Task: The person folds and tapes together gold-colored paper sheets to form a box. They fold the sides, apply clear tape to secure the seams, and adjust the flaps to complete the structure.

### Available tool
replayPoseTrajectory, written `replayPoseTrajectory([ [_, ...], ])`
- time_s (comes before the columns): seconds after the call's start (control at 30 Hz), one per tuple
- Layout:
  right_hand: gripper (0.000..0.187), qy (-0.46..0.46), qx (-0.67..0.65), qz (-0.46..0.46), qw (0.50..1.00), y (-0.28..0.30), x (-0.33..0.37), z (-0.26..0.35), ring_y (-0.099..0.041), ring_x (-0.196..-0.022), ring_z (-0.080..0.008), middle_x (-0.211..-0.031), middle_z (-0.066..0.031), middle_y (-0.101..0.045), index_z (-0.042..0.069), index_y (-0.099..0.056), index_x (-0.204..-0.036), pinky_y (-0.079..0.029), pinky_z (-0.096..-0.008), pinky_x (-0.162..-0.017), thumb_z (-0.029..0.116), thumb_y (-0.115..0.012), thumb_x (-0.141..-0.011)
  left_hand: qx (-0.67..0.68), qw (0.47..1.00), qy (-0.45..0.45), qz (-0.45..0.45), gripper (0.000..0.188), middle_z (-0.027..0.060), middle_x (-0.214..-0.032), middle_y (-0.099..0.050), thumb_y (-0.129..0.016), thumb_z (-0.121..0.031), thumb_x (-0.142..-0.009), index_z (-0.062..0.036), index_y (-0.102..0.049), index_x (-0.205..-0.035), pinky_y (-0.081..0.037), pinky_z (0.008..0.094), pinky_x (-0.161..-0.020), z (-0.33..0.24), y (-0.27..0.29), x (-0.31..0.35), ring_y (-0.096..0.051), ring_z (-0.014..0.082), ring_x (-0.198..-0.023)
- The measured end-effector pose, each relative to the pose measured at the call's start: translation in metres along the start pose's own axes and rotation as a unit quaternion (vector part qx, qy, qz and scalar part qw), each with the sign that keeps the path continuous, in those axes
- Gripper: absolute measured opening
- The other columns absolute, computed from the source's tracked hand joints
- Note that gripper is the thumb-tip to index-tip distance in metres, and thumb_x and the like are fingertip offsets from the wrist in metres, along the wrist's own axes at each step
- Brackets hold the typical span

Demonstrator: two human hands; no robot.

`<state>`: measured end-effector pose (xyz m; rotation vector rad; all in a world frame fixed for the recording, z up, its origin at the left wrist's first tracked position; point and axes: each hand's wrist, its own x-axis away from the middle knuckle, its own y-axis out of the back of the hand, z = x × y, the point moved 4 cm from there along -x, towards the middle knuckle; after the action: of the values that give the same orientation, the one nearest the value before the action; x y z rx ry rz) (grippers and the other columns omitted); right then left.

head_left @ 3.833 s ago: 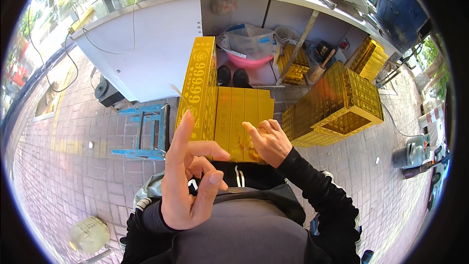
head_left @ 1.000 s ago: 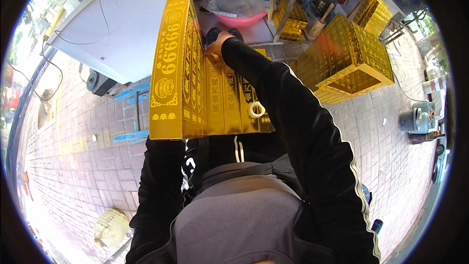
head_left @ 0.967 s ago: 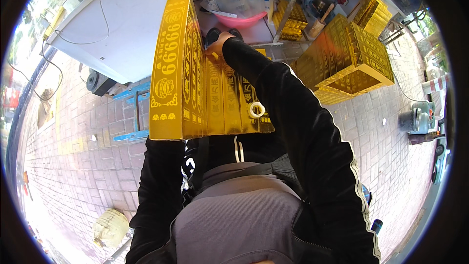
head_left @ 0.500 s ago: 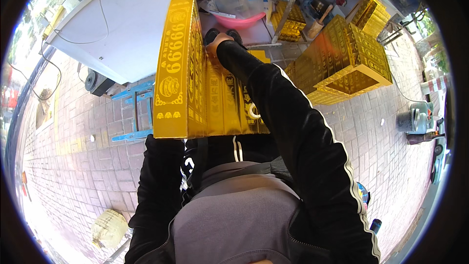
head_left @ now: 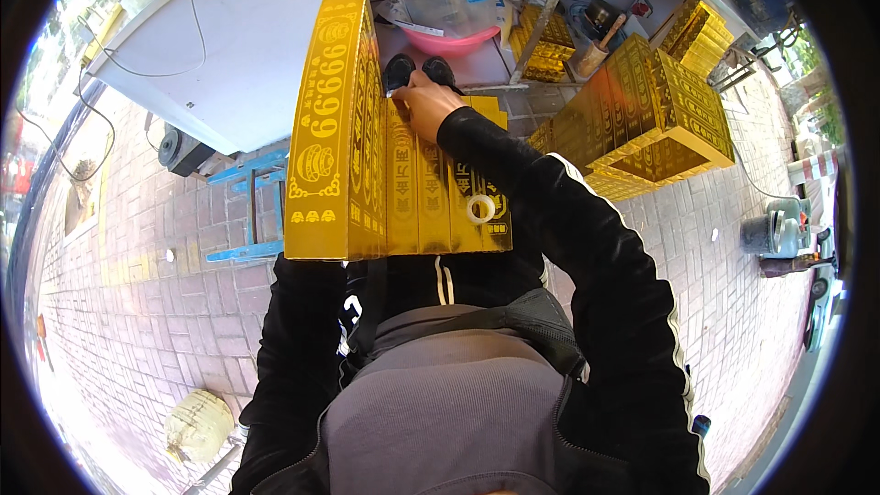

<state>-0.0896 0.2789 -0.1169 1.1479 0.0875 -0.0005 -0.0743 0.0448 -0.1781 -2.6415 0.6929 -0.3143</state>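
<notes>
A gold cardboard box [head_left: 330, 137] with a tall upright side wall lies over my lap. Its ridged gold panel [head_left: 433, 211] stretches to the right of that wall. My right hand [head_left: 429, 108] is at the far end of the panel, close to the wall. Its fingers are bent together against the cardboard, and whatever they pinch is too small to make out. On the panel's near right part rests a white roll of tape [head_left: 479, 209]. My left sleeve [head_left: 307, 321] runs up beneath the box, which hides my left hand.
More gold boxes [head_left: 632, 115] stand on the paving to the right, one with an open end. A pink basin [head_left: 449, 42] with clear plastic bins sits under the counter beyond my black shoes [head_left: 438, 70]. A blue metal frame [head_left: 252, 206] is at the left, beside a white panel [head_left: 211, 64].
My right forearm has swung to the right, and the hand has shifted slightly right and nearer, uncovering more of the panel and the tape roll. The box has barely moved.
</notes>
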Motion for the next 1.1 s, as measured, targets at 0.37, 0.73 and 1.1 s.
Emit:
replayPoseTrajectory([
  [0.37, 0.025, 0.096, 0.114, 0.019, 0.989, 0.000, 0.010, 0.022, -0.065, -0.096, -0.0387, -0.113, -0.0189, -0.052, 0.001, -0.061, -0.110, -0.056, -0.0485, -0.078, 0.007, -0.060, -0.086, -0.010, 1.000, -0.010, -0.007, 0.075, 0.0162, -0.135, -0.057, -0.021, -0.068, -0.104, -0.0067, -0.060, -0.122, -0.018, 0.0526, -0.122, 0.005, 0.002, -0.005, -0.023, 0.0320, -0.153],
  [0.73, 0.017, 0.104, -0.188, -0.257, 0.942, 0.141, 0.037, 0.055, -0.064, -0.082, -0.0159, -0.100, -0.0095, -0.066, 0.002, -0.069, -0.107, -0.051, -0.0273, -0.069, 0.004, -0.061, -0.092, -0.357, 0.871, -0.314, -0.124, 0.081, 0.0163, -0.132, -0.060, -0.017, -0.070, -0.103, -0.0078, -0.067, -0.116, -0.010, 0.0549, -0.123, -0.155, -0.036, -0.027, -0.020, 0.0325, -0.154],
  [1.1, 0.025, 0.295, -0.070, -0.330, 0.894, 0.213, 0.093, 0.170, -0.055, -0.103, -0.0254, -0.115, -0.0071, -0.055, 0.007, -0.069, -0.106, -0.044, -0.0372, -0.093, 0.006, -0.069, -0.081, -0.409, 0.789, -0.458, -0.009, 0.080, 0.0223, -0.159, -0.034, -0.018, -0.069, -0.103, -0.0086, -0.069, -0.117, -0.013, 0.0572, -0.121, -0.245, -0.133, 0.071, -0.021, 0.0337, -0.153],
])
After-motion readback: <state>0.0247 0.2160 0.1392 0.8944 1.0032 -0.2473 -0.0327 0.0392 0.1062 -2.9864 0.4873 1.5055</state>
